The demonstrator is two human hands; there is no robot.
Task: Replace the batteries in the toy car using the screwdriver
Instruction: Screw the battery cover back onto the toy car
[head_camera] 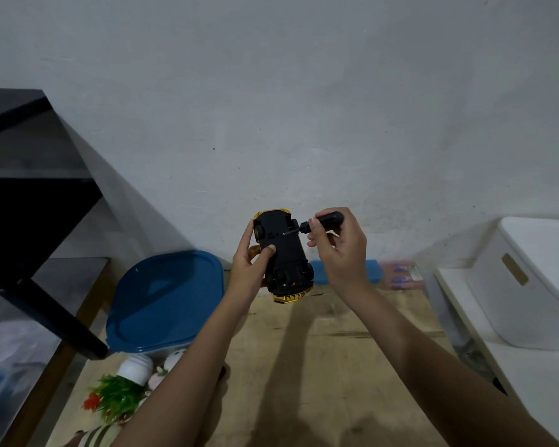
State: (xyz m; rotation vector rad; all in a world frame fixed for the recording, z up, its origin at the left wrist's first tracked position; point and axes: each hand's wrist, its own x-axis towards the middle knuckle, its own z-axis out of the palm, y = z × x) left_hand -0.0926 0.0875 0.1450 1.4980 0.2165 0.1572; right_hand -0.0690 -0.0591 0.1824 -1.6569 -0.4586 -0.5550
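Both hands are being held raised over the wooden table (336, 350), well inside its edges, with open air around them. The toy car (283, 253) is being gripped underside-up by the left hand (250, 262). The screwdriver (323, 221) is being pinched by the right hand (339, 250) at the car's two o'clock, its tip seemingly touching the black base. A blue-lidded tub (165, 301) is sitting at nine o'clock and a white bin (536, 279) at three.

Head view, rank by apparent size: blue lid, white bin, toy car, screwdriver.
1. blue lid and white bin: look about alike, and the bin is cut off by the frame, so unranked
2. toy car
3. screwdriver
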